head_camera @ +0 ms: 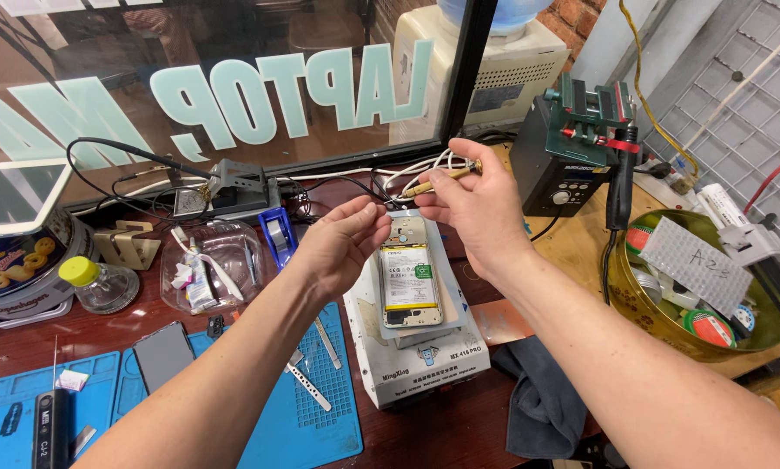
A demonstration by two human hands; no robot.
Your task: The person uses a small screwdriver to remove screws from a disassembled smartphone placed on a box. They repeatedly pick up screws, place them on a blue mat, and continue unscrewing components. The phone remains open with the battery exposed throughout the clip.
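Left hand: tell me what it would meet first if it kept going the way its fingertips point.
The left hand points up and right, toward the right hand and its brass-handled tool. It would likely meet those fingers first, above the opened phone, though depth is unclear.

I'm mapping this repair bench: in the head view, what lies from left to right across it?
Round blue cookie tin → yellow-capped clear glass bottle → left hand → opened gold smartphone → right hand → round gold tin of tape rolls.
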